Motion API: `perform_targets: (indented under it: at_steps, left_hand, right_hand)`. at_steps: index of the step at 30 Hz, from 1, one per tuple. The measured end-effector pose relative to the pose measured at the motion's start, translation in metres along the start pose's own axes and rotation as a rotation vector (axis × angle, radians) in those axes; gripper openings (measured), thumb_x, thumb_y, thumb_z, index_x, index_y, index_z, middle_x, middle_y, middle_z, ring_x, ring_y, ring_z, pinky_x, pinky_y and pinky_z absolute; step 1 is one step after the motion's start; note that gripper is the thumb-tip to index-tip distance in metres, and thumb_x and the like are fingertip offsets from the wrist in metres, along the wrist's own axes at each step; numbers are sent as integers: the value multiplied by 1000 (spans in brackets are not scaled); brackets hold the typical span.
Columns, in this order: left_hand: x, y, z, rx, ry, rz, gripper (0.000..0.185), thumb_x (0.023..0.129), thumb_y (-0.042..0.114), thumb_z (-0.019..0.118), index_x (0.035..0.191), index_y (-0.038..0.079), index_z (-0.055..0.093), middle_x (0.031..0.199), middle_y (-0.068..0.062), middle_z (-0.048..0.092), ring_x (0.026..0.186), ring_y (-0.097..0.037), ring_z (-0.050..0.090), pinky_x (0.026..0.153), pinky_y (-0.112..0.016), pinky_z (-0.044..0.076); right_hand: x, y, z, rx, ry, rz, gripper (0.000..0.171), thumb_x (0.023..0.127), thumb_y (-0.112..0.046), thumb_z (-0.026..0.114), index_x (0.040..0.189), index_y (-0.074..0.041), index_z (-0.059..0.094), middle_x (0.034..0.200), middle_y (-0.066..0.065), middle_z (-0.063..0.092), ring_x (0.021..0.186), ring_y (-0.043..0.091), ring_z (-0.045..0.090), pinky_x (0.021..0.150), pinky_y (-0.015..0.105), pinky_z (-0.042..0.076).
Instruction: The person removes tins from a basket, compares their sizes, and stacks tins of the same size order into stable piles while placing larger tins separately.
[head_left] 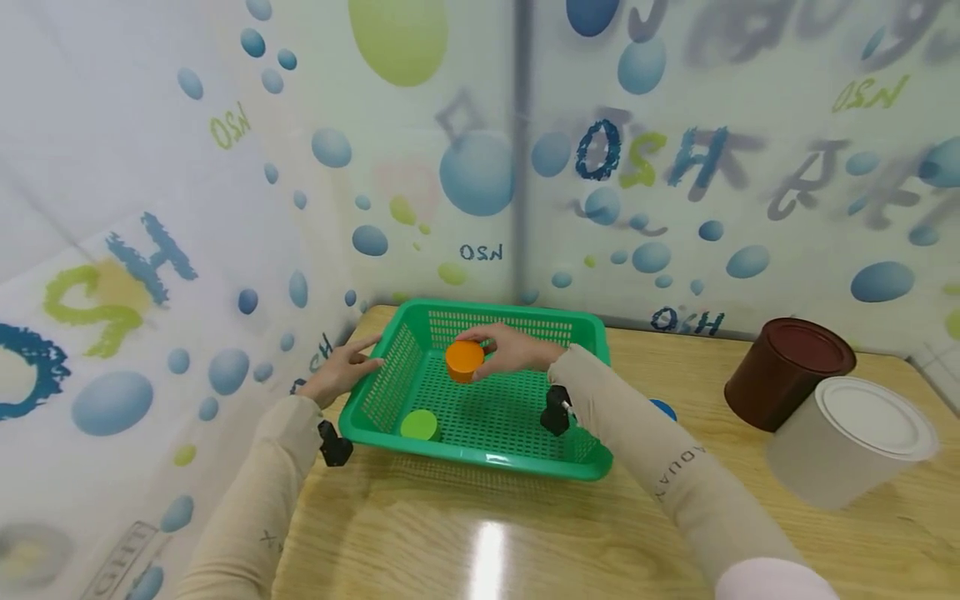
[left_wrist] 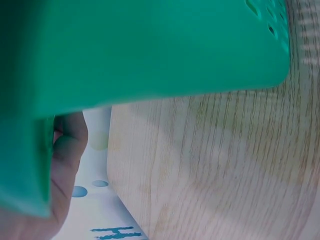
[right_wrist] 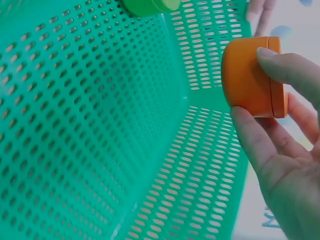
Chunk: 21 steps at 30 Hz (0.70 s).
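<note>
My right hand (head_left: 512, 348) pinches a small round orange lidded container (head_left: 465, 361) between thumb and fingers, above the floor of a green plastic basket (head_left: 487, 457). In the right wrist view, the seam of its lid shows beside my thumb. A similar light green round container (head_left: 420, 426) sits inside the basket, in its near left corner. My left hand (head_left: 339, 372) grips the basket's left rim, its thumb at the edge and a bent finger showing beside the rim in the left wrist view; part of that hand is hidden by the basket.
Right of the basket, a blue round thing (head_left: 663, 409) lies on the wooden table (head_left: 420, 533), partly covered by my right sleeve. A dark brown can (head_left: 789, 373) and a larger white one (head_left: 851, 442) stand farther right. Patterned curtains (head_left: 480, 275) hang behind and left of the table.
</note>
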<state>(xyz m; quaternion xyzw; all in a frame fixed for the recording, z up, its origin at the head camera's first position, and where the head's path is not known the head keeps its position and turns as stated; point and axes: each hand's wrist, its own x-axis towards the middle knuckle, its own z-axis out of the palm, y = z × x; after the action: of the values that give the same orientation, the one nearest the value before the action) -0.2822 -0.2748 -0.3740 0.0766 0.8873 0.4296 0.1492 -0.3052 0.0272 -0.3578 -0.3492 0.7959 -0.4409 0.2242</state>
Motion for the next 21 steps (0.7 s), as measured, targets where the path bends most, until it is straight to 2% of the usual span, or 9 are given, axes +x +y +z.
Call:
perform_targets:
  at_steps: [8, 13, 17, 21]
  left_hand:
    - [-1, -4, -2, 13, -1, 16, 60, 93, 27, 47, 143, 12, 18, 130, -32, 32, 114, -42, 39, 87, -50, 40]
    - [-1, -5, -2, 20, -2, 24, 61, 93, 29, 47, 143, 12, 17, 130, -32, 32, 114, -42, 39, 87, -51, 39]
    - [1, -5, -1, 20, 0, 35, 60, 93, 28, 47, 143, 11, 18, 124, -31, 39, 108, -40, 44, 85, -48, 41]
    - [3, -6, -1, 30, 2, 40, 59, 93, 26, 47, 143, 9, 19, 121, -30, 42, 106, -39, 45, 85, -48, 41]
  right_hand:
    - [-40, -7, -15, -16, 6, 24, 62, 76, -3, 69, 132, -8, 41, 126, 5, 46, 107, 21, 48, 88, 33, 42]
    - [-70, -6, -20, -28, 14, -35, 62, 78, -3, 67, 133, -1, 38, 128, 12, 43, 111, 27, 47, 89, 34, 42]
    - [-98, -4, -25, -2, 35, -79, 63, 78, -3, 66, 133, 2, 35, 129, 19, 39, 111, 35, 46, 85, 34, 46]
    - [-126, 3, -31, 45, 72, -52, 65, 80, -7, 66, 135, 1, 32, 132, 20, 34, 112, 36, 43, 84, 34, 46]
